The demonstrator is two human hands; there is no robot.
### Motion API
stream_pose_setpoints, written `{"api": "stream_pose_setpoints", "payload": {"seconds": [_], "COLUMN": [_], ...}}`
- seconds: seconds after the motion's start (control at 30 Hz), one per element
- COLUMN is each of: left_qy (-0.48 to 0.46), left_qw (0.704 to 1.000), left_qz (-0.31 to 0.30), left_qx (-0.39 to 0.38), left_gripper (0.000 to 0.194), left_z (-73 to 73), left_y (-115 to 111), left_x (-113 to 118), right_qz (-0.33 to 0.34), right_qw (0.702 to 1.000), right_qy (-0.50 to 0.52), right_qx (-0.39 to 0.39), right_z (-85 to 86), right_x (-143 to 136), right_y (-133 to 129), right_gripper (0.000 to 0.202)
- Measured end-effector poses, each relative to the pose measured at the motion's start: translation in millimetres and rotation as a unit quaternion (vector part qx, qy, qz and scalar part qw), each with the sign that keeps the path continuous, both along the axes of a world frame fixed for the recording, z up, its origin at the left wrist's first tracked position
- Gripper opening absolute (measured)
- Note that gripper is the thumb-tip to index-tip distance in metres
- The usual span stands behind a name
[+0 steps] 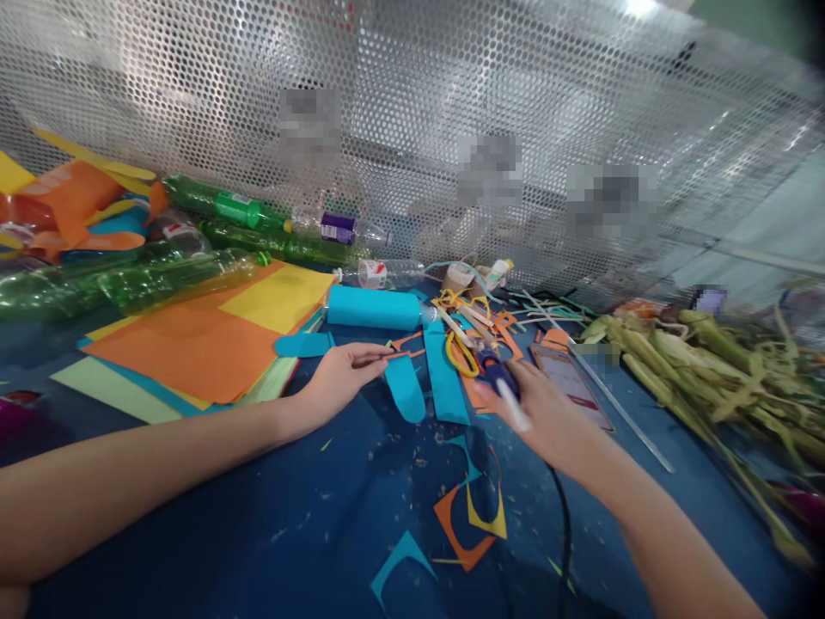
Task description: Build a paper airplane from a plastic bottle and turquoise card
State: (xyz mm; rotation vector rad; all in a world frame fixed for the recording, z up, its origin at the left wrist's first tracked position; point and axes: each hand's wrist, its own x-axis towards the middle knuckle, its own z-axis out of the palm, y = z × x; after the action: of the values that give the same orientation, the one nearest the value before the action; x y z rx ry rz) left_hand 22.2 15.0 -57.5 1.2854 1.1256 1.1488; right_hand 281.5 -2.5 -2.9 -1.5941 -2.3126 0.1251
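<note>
My left hand (341, 383) pinches the folded upper edge of a blue paper piece (407, 394) with a rounded lower end, held just above the table. In my right hand (547, 413) is a dark blue glue gun (495, 371), with a white glue stick (514, 406) poking out of its back. Its tip points towards the paper scraps; I cannot tell whether it touches anything. Just behind my hands lies a plastic bottle wrapped in blue paper (374, 308). Another rounded blue piece (302, 345) rests left of it, and a straight blue strip (446, 383) to the right.
Coloured paper sheets (186, 348) are stacked at left, with green bottles (174, 279) behind. Yellow-handled scissors (461, 354) lie among scraps. A phone (573, 387) and corn husks (696, 352) are right. The cord (563, 524) runs towards me; paper offcuts (461, 533) lie in front. Perforated metal (412, 103) stands behind.
</note>
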Motion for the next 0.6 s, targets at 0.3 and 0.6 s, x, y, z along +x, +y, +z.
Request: {"api": "stream_pose_setpoints", "payload": {"seconds": [0.3,0.6], "left_qy": [0.015,0.036], "left_qw": [1.000,0.999], "left_qz": [0.000,-0.002], "left_qx": [-0.002,0.006], "left_gripper": [0.024,0.024], "left_z": [4.4,5.3], "left_y": [-1.6,-2.3], "left_x": [1.3,1.7], "right_qz": [0.012,0.010], "right_qw": [0.973,0.967], "right_qy": [-0.231,-0.237], "right_qx": [-0.019,-0.090], "right_z": [-17.3,-14.6], "right_x": [78.8,80.4], "right_y": [35.5,36.9], "right_gripper": [0.036,0.051]}}
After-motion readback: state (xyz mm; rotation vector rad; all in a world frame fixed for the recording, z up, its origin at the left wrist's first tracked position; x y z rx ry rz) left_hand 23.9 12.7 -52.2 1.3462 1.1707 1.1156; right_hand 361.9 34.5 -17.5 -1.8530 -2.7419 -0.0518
